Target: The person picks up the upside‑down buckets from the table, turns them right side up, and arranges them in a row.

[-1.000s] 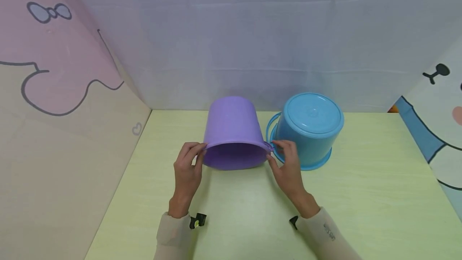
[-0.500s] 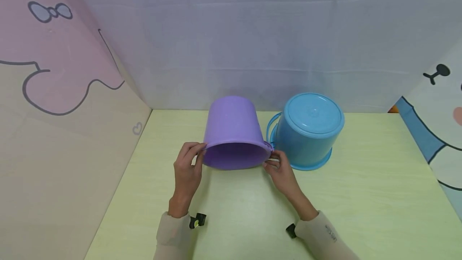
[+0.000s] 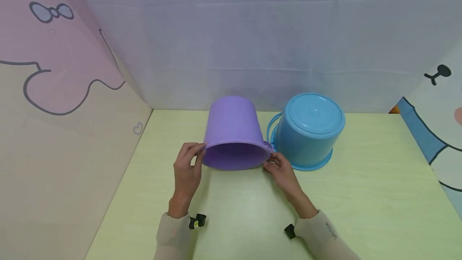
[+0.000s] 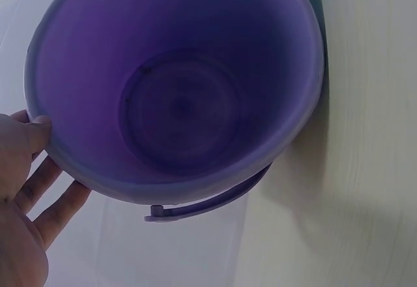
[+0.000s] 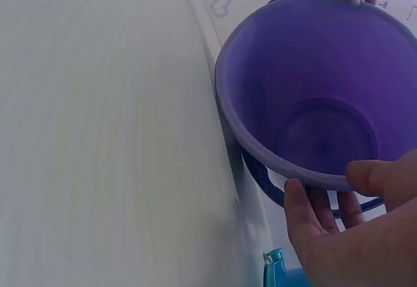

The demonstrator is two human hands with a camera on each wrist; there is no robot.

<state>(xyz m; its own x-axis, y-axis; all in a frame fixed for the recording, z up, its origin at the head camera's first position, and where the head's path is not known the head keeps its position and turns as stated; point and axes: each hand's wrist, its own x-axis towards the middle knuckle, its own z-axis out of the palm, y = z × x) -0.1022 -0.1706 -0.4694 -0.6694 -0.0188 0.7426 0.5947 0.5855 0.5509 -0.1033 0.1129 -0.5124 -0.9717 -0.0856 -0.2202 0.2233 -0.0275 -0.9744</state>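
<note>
Plainly pinching the purple bucket (image 3: pixel 234 119) at two sides of its mouth, with the left hand (image 3: pixel 187 173) at one edge and the right hand (image 3: pixel 286 176) at the other. Lying between both hands and reaching away beyond them, so being nearer to neither: touching each one. Running its axis away from the person, with the mouth facing back toward the wrists and the base pointing at the back wall (image 3: pixel 234 43); tilting rather than standing upright. Gripping the rim (image 3: pixel 234 143) on the left with thumb inside and fingers outside, leaving only its thickness between them. Gripping likewise on the right, slightly lower, with thumb over the edge and fingers underneath, just beside the purple handle (image 4: pixel 208 205). Carrying nothing else in either hand. Resting on or hovering just over the tabletop (image 3: pixel 382 179): not showing clearly which, beneath the lower edge. Having the blue bucket (image 3: pixel 314 135) just beside on the right, upside down, with its handle (image 3: pixel 268 128) bowing out leftward near the right hand.
</note>
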